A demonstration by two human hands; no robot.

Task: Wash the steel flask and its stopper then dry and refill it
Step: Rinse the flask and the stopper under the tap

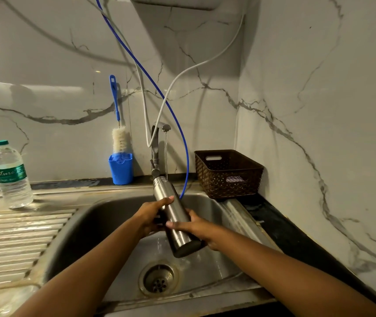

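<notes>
While held tilted over the sink (104,216), flask (176,212): steel, no cap seen on it, mouth raised to the stream (165,154) from the tap (157,143), base low and near, above the drain (158,280).

Risks, judged:
- Slip. Wet steel is slick, and the flask gets heavier as it fills. A slack hold could let it slide base-first into the basin and dent.
- Misaim. The mouth sits at the edge of the stream, not plainly under it. A small drift would send water down the outside and over the wrists.
- Snag. The blue hose (159,92) hangs just behind the neck and could catch on a lift or swing.
- Stopper. Not identified. A dark shape under the left palm may be it, but I cannot tell. If it is loose, it could drop toward the drain.

Position relative to hands:
- Left hand (152,216): wrapped round the upper-middle body from the left, thumb lying on top.
- Right hand (196,227): curled round the lower body from the right, fingers across the near face.
- Bare steel shows between the two grips. Neck and base stick out beyond them.

Surroundings:
- Brush (119,138): standing in a blue cup (120,170) at the wall, left of the tap.
- Basket (228,175): on the counter, right of the sink.
- Plastic bottle (11,175): upright at far left, by the drainboard (18,229).
</notes>
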